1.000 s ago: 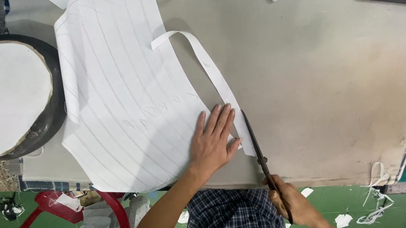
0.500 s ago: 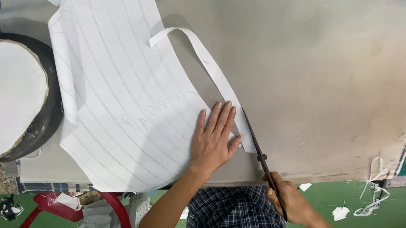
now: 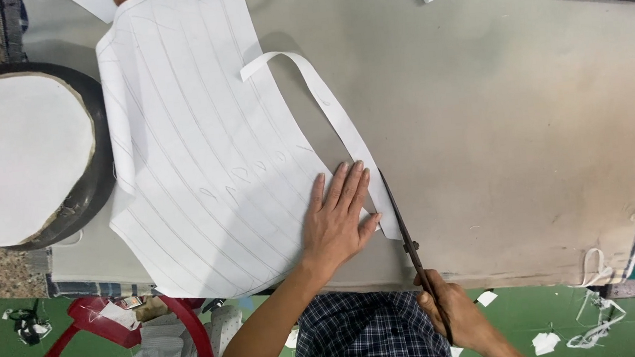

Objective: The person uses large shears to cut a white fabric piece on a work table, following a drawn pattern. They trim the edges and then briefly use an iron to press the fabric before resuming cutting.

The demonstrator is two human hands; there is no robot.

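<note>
Cutting is the step in hand, as I read the head view: my right hand (image 3: pixel 455 316) holds the scissors (image 3: pixel 411 243), fingers closed round the handles below the table (image 3: pixel 524 143) edge, blades pointing up and away from me along the right edge of the sheet (image 3: pixel 199 159). I cannot tell how far the blades are parted; they look nearly closed, lying just beside the strip (image 3: pixel 335 115) that curls off the sheet's right side. My left hand (image 3: pixel 337 219) lies flat on the sheet's lower right part, fingers spread wide and straight, fingertips reaching the strip, just left of the blades. It grips nothing; it only presses the sheet to the table.

The sheet is white with faint ruled lines and pencil marks, lying on the table's left half, its lower corner hanging over the near edge.

By my judgement the next move calls for the blades opening and running on up the line, with the pressing fingers kept clear to their left.
</note>
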